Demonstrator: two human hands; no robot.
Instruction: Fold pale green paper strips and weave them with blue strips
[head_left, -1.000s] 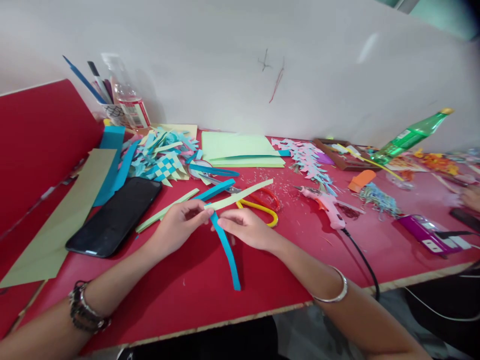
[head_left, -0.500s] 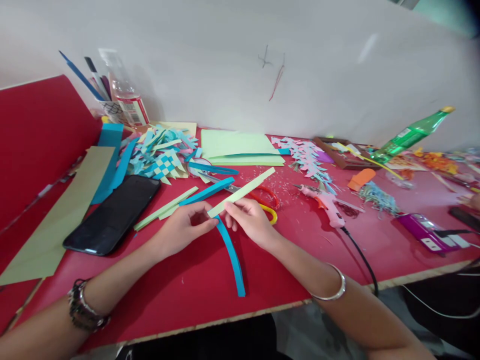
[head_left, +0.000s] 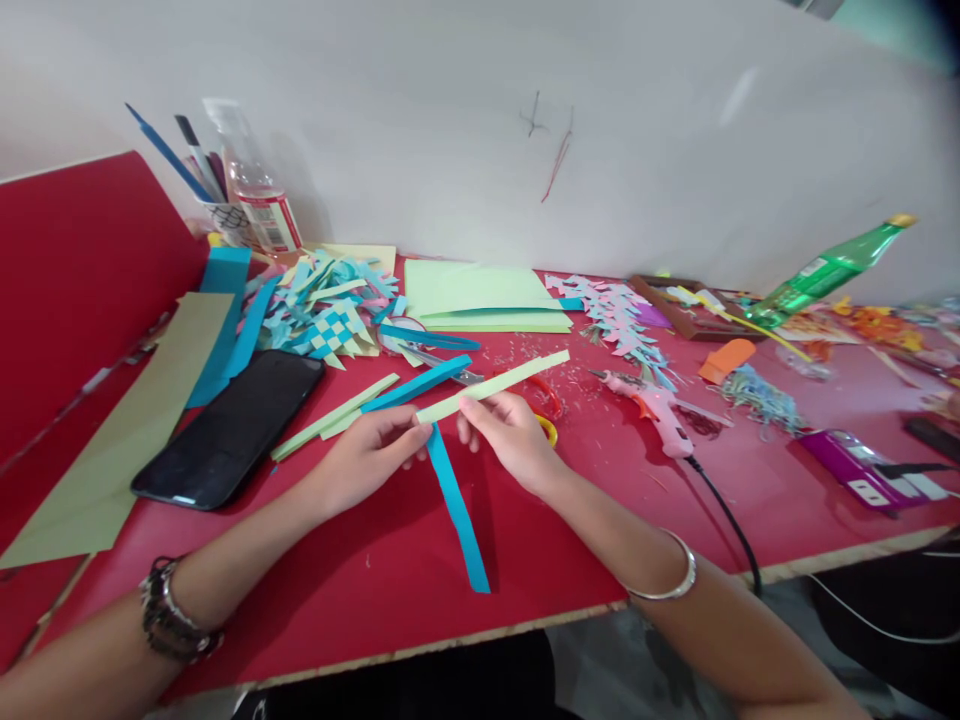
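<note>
Between my two hands a pale green paper strip [head_left: 517,376] crosses a blue paper strip [head_left: 459,510], which hangs down toward the table's front. My left hand [head_left: 375,445] pinches the strips where they meet; its fingertips partly hide the crossing. With thumb and fingers, my right hand [head_left: 510,435] grips the green strip a little to the right of that crossing. Just behind lie more green strips [head_left: 337,415] and a folded blue strip [head_left: 420,382]. Scissors with red and yellow handles [head_left: 547,430] are partly covered by the green strip and my right hand.
At left lie a black phone [head_left: 229,430] and long paper sheets [head_left: 127,430]. Behind are a heap of woven paper pieces [head_left: 322,300] and stacked green sheets [head_left: 472,285]. A pink glue gun [head_left: 652,405] with a cord, a purple power strip [head_left: 855,468] and a green bottle [head_left: 832,270] are at right.
The green strip has turned to a flatter angle, its free end lower and farther right. The hanging blue strip looks straighter. Both hands keep their hold.
</note>
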